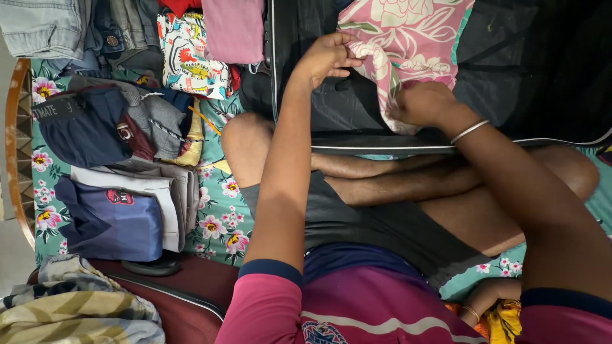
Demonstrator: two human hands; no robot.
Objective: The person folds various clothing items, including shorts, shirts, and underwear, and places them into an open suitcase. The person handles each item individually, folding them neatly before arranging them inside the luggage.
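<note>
I sit cross-legged on a bed in front of an open black suitcase (pixel 529 70). A pink cloth with a large white flower print (pixel 411 35) lies inside it. My left hand (pixel 325 57) pinches the cloth's near left edge. My right hand (pixel 424 102), a thin metal bangle on its wrist, grips the cloth's lower fold near the suitcase's front rim. Both hands are closed on the fabric.
Folded clothes lie at the left on a teal floral bedsheet (pixel 220 220): a navy shirt (pixel 108 220), dark shorts (pixel 80 124), a dinosaur-print garment (pixel 188 57), a pink cloth (pixel 233 28), jeans (pixel 44 25). A maroon bag (pixel 185 293) and striped blanket (pixel 76 312) sit bottom left.
</note>
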